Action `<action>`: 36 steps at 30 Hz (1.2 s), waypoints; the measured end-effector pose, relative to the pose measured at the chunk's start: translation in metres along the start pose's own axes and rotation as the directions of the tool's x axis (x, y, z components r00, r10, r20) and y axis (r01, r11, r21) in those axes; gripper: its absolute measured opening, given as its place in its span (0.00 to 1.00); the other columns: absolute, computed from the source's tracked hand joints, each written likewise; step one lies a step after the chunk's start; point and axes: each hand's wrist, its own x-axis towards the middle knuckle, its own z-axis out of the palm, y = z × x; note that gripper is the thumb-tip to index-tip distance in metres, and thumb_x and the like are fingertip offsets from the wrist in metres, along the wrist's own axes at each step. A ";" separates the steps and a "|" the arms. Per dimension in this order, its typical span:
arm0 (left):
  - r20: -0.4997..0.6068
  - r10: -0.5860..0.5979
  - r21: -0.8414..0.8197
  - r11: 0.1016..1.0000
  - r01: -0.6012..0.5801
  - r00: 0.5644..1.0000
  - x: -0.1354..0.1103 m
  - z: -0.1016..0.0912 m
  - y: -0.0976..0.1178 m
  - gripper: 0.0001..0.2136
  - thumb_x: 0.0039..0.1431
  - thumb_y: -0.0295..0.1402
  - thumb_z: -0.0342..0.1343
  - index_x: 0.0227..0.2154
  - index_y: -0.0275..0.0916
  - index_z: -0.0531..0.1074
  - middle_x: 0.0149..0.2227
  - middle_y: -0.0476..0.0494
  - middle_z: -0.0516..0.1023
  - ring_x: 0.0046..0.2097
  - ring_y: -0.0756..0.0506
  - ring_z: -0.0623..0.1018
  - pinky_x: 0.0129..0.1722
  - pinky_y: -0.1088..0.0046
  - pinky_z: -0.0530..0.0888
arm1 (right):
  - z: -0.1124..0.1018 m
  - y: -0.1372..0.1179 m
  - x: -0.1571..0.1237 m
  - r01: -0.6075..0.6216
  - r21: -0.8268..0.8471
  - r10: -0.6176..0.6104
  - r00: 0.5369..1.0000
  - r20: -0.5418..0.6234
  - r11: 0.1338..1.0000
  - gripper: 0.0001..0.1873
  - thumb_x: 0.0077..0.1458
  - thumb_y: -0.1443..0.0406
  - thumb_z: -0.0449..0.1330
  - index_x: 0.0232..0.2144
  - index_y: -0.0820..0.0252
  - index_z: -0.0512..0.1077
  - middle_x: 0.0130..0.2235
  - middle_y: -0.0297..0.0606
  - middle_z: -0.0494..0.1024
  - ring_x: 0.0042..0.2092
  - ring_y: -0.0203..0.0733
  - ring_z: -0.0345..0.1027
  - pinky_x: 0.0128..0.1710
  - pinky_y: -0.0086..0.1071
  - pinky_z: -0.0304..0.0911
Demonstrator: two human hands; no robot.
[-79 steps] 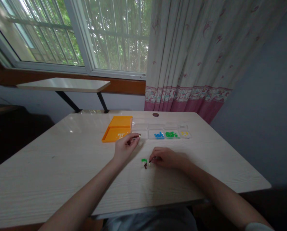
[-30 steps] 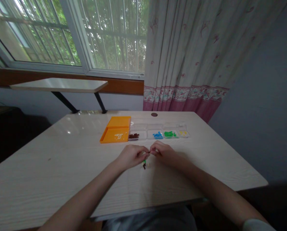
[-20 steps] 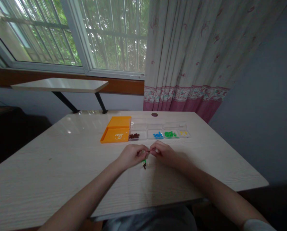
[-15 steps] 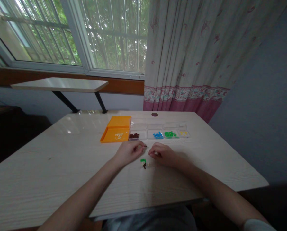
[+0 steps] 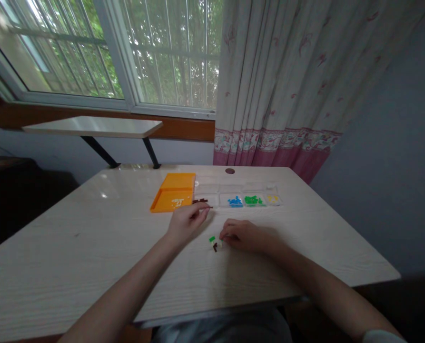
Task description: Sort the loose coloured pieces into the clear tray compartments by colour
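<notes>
My left hand (image 5: 185, 221) is pinched on a thin dark tool (image 5: 207, 206) whose tip points at the brown pieces (image 5: 200, 201) in the clear tray's left compartment. My right hand (image 5: 241, 234) rests closed on the table, fingertips touching a small build of green, brown and white pieces (image 5: 214, 243). Whether it grips the build I cannot tell. The clear compartment tray (image 5: 241, 189) also holds blue pieces (image 5: 235, 201), green pieces (image 5: 253, 200) and yellow pieces (image 5: 273, 198).
An orange lid (image 5: 173, 197) with small white pieces on it lies left of the clear tray. The pale wooden table (image 5: 91, 247) has a cable hole (image 5: 230, 170) at its far edge. A window, a shelf and a patterned curtain stand behind.
My hands met above the small build, then parted. My left hand has moved away to the brown compartment with the tool, and my right hand has dropped beside the build.
</notes>
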 end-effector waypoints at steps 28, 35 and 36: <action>-0.083 -0.121 0.054 0.991 0.125 0.989 0.003 -0.003 -0.011 0.13 0.55 0.39 0.49 0.32 0.38 0.74 0.20 0.51 0.72 0.20 0.54 0.66 0.22 0.81 0.63 | -0.003 0.009 -0.002 0.001 -0.037 0.000 1.000 0.009 0.999 0.13 0.51 0.71 0.53 0.38 0.56 0.72 0.37 0.35 0.74 0.38 0.34 0.68 0.39 0.25 0.60; -0.088 -0.394 0.211 0.890 0.404 0.915 0.010 0.001 -0.042 0.16 0.54 0.43 0.47 0.34 0.38 0.74 0.19 0.50 0.69 0.22 0.51 0.67 0.21 0.78 0.58 | -0.003 0.008 -0.002 0.007 -0.028 -0.007 1.000 0.013 1.000 0.10 0.52 0.71 0.52 0.35 0.59 0.71 0.36 0.36 0.74 0.37 0.34 0.67 0.39 0.25 0.60; -0.081 -0.408 0.225 0.881 0.416 0.909 0.010 0.001 -0.044 0.16 0.54 0.44 0.46 0.34 0.38 0.74 0.20 0.49 0.70 0.22 0.50 0.68 0.22 0.78 0.58 | -0.003 0.008 -0.002 0.008 -0.032 -0.008 1.000 0.014 0.999 0.10 0.52 0.71 0.52 0.35 0.59 0.71 0.35 0.36 0.74 0.37 0.34 0.67 0.39 0.25 0.60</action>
